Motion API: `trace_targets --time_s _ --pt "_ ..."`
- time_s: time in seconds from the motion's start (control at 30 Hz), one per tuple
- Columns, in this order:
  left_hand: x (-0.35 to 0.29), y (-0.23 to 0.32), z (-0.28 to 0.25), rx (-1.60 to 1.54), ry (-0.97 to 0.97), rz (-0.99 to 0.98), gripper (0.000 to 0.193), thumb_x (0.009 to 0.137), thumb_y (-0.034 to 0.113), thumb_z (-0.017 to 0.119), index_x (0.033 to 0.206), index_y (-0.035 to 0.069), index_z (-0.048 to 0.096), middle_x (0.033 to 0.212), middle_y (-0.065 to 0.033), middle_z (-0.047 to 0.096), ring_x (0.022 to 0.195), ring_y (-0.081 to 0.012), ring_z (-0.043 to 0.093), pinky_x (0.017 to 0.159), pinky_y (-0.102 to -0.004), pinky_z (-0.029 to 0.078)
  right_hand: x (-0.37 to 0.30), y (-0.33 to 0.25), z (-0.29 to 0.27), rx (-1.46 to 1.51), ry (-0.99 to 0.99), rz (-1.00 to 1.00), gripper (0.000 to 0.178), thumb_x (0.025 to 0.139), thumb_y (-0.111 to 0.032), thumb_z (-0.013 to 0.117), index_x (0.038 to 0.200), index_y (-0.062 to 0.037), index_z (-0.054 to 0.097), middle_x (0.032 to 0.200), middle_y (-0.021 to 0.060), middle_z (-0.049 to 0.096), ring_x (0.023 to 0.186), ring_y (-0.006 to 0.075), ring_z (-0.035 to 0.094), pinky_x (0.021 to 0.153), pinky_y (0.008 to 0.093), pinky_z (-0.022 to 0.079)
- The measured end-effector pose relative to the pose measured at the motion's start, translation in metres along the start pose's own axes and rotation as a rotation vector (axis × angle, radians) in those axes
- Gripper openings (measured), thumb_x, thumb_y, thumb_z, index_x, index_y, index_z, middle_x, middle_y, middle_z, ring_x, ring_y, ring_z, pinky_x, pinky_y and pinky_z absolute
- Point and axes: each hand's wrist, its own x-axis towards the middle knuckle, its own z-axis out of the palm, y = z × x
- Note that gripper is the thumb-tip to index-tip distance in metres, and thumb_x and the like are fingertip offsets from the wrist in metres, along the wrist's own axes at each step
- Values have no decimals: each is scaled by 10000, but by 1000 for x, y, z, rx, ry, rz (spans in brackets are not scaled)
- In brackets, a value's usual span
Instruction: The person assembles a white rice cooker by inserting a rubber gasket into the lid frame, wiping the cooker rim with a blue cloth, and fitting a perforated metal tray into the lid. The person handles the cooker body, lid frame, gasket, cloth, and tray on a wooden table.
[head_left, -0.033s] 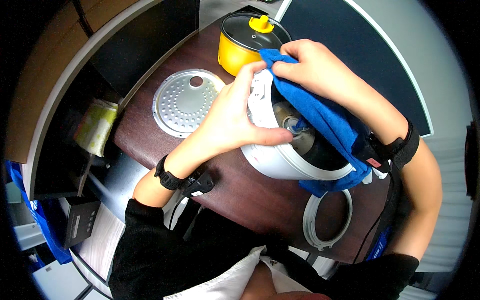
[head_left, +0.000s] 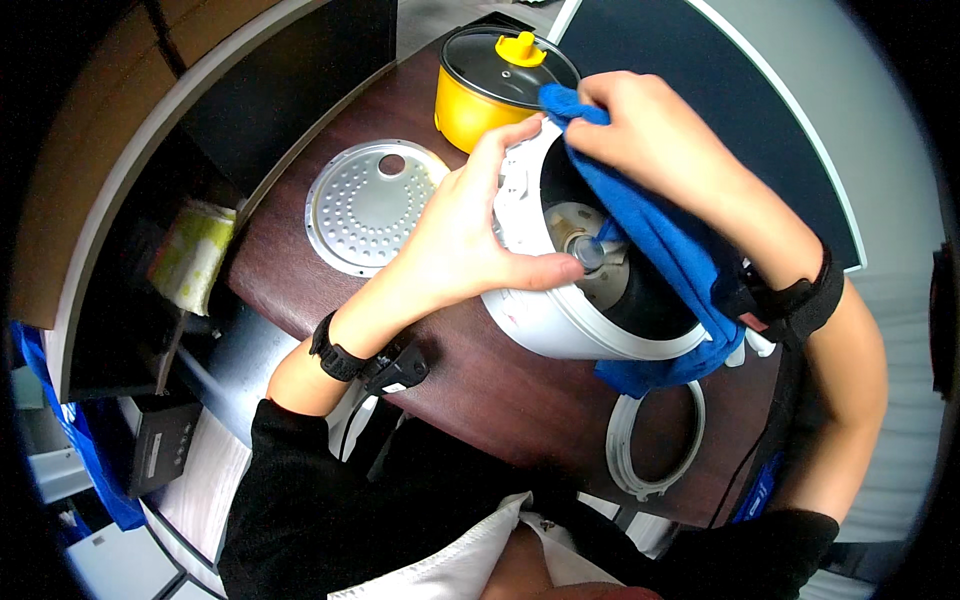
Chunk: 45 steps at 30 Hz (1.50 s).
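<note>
A white round appliance body (head_left: 545, 325), looking like a rice cooker shell, lies tilted on the table with its opening toward me. My left hand (head_left: 455, 230) is closed on its left rim, thumb over the edge and fingers at the far side. Inside, a pale round base with a central knob (head_left: 588, 252) shows. A blue cloth (head_left: 655, 245) drapes across the right part of the opening and hangs past the near rim. Up at the far rim, my right hand (head_left: 645, 125) pinches the cloth's end; the fingertips are partly hidden.
Left of the body lies a round dimpled metal plate (head_left: 345, 215) with one hole. Behind stands a yellow pot (head_left: 465, 115) with a dark lid (head_left: 490, 68). A grey-white ring (head_left: 622, 450) rests near the front right table edge. Dark partitions (head_left: 720, 110) border the table (head_left: 480, 400).
My right hand has shifted slightly right and away from me, drawing the cloth's end with it. More of the inner base shows. My left hand stays on the rim.
</note>
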Motion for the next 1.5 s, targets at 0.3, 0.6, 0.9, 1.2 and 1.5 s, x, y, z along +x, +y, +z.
trace_targets --time_s 0.3,0.6,0.9,1.2,1.5 --pt "0 -2 2 -81 0 6 1068 604 403 898 1426 7 341 1266 -215 573 1200 -333 585 1019 -388 458 -12 -12 3 392 -230 -125 328 841 -325 642 932 -12 682 797 136 660 735 206 653 702 334 520" --pt "0 6 0 42 -14 -22 1124 585 431 894 1446 -14 326 1317 -254 537 1234 -367 558 1050 -407 435 12 3 9 186 -51 68 418 783 -375 658 910 16 730 783 246 690 747 344 718 719 423 566" --pt "2 -3 4 -73 -10 -9 1122 596 448 883 1465 9 326 1369 -244 517 1276 -357 532 1078 -407 416 -39 24 -56 2 86 101 363 861 -352 613 810 6 641 658 139 574 585 228 587 575 365 482" --pt "-6 -15 -5 -84 -3 50 1136 449 472 959 1379 68 446 1433 -200 494 1315 -319 500 1102 -405 379 -250 87 -86 354 573 634 400 904 -190 702 1221 41 624 1043 64 673 916 124 611 832 257 485" --pt "2 -20 7 -235 -7 118 1159 443 581 931 1339 12 466 1511 -243 366 1376 -350 411 1149 -461 344 -434 13 -63 147 1414 831 541 1021 -410 414 1406 -35 483 1349 183 574 1200 298 590 1061 443 454"
